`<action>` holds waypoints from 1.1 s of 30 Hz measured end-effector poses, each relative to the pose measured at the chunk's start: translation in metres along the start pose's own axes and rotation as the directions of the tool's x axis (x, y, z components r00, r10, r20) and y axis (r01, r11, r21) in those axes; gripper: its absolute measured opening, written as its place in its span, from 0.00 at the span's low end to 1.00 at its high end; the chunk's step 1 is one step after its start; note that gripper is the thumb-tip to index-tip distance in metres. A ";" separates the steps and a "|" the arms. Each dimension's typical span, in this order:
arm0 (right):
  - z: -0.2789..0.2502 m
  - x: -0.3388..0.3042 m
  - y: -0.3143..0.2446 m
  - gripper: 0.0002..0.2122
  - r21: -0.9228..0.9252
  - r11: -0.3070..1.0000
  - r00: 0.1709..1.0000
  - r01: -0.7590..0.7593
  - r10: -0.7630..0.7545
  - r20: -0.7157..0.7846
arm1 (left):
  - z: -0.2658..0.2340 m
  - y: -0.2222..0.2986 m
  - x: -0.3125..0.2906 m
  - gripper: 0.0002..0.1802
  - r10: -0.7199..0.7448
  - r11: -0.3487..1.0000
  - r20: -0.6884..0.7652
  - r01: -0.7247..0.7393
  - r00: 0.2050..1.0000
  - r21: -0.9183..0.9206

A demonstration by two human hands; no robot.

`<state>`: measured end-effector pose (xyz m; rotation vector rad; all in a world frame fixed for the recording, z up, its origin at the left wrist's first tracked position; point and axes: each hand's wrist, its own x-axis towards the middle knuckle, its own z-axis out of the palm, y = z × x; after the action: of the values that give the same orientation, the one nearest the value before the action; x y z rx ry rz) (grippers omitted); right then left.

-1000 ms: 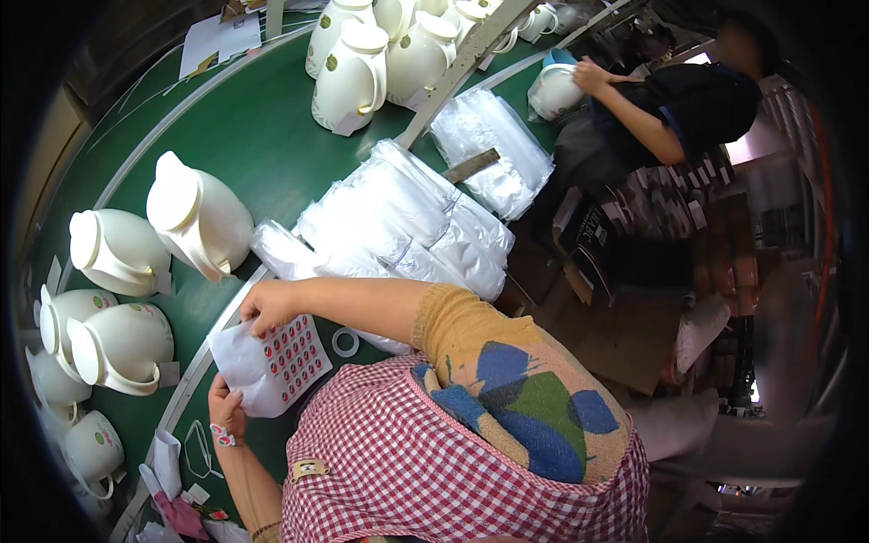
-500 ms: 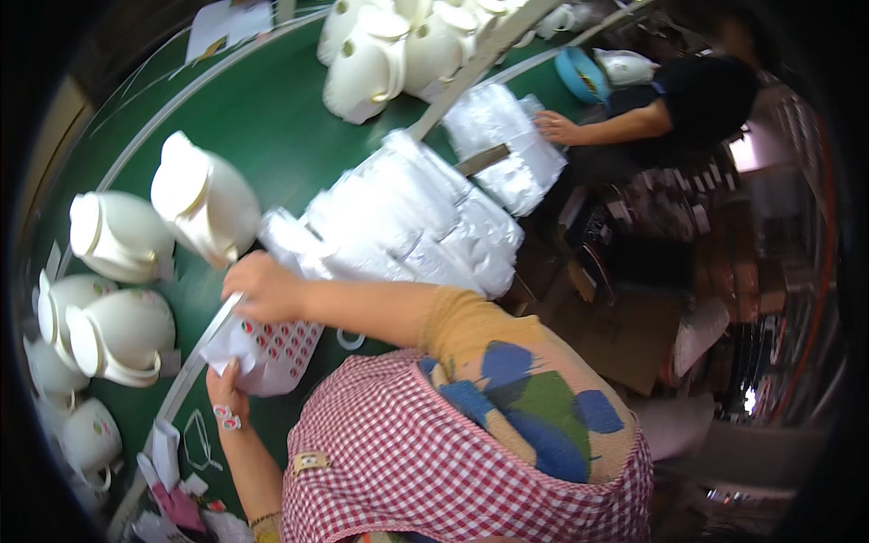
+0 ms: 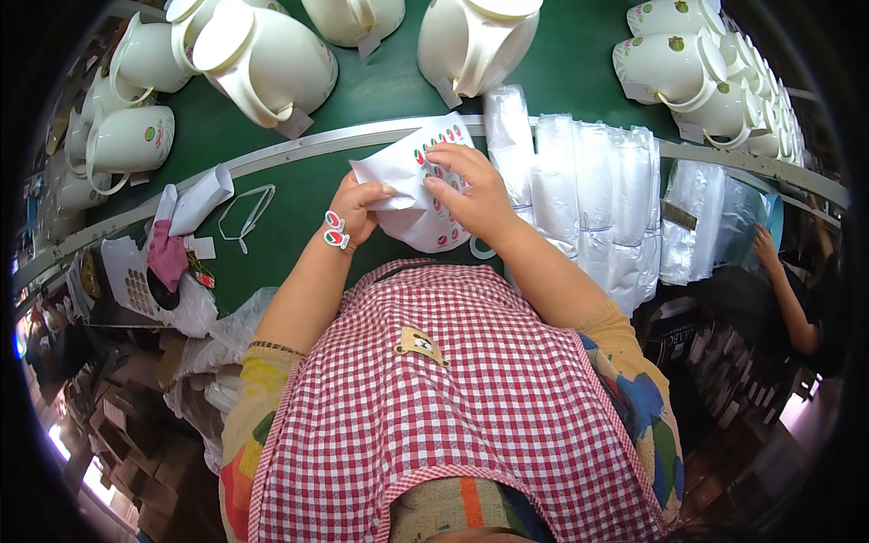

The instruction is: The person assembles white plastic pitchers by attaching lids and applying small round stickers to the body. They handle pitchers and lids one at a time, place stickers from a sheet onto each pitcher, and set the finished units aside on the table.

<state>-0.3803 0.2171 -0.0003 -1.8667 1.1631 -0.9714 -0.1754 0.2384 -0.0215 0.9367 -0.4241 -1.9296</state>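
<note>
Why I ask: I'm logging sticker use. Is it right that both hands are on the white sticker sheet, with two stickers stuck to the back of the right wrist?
Not quite. Both the left hand and the right hand are on the white sticker sheet, but the two stickers sit on the left wrist, not the right. The head view shows it.

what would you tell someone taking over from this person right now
Left hand: grips the left edge of the white sticker sheet; two red-and-green stickers are stuck on its wrist.
Right hand: fingertips pressed on the sheet, at its rows of stickers.
The sheet is held over the green table, just below the metal rail. Cream jugs stand beyond the rail; stacked clear plastic bags lie to the right.
Done: some stickers are off the sheet.
Left: most stickers remain on the sheet; the nearest jugs show no sticker.
</note>
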 end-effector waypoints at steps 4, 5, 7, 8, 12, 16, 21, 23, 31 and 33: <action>0.003 0.002 -0.003 0.12 0.120 0.991 0.996 -0.062 0.054 0.070 | -0.008 -0.007 0.003 0.31 -0.029 0.999 0.001 0.029 1.000 0.015; 0.003 0.002 -0.005 0.11 0.179 0.969 0.981 -0.172 0.152 0.120 | -0.010 -0.007 0.002 0.30 -0.030 0.999 -0.001 0.030 1.000 0.022; 0.001 0.002 -0.008 0.11 0.272 0.880 0.914 -0.388 0.331 0.233 | -0.013 -0.009 0.002 0.28 -0.034 0.999 0.000 0.034 0.999 0.036; 0.001 0.002 -0.008 0.10 0.301 0.856 0.901 -0.419 0.352 0.255 | -0.013 -0.009 0.002 0.28 -0.038 0.998 0.002 0.038 0.999 0.045; 0.000 0.001 -0.003 0.08 0.383 0.802 0.884 -0.458 0.366 0.292 | -0.008 -0.001 0.000 0.25 -0.054 0.997 0.022 0.052 0.998 0.061; -0.001 0.001 -0.001 0.05 0.420 0.782 0.884 -0.460 0.360 0.299 | -0.007 -0.001 0.000 0.24 -0.058 0.994 -0.023 0.060 0.998 0.088; -0.003 -0.004 0.008 0.05 0.350 0.859 0.927 -0.374 0.333 0.174 | -0.003 0.000 -0.003 0.28 -0.080 0.981 -0.002 0.080 0.997 0.175; -0.012 -0.005 0.011 0.05 0.291 0.890 0.936 -0.349 0.346 0.063 | 0.004 0.004 -0.004 0.28 -0.070 0.981 -0.049 0.077 0.996 0.175; -0.005 0.005 -0.061 0.06 -0.166 0.912 0.924 0.376 -0.382 -0.007 | 0.016 -0.009 0.026 0.16 -0.005 0.999 -0.283 0.017 0.959 0.038; 0.012 0.002 -0.075 0.07 -0.207 0.841 0.866 0.500 -0.493 0.088 | 0.021 -0.008 0.030 0.15 -0.039 0.998 -0.254 0.049 0.966 0.031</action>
<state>-0.3402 0.2420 0.0590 -2.4315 0.7998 -1.1143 -0.2043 0.2149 -0.0261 1.2087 -0.2917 -1.8158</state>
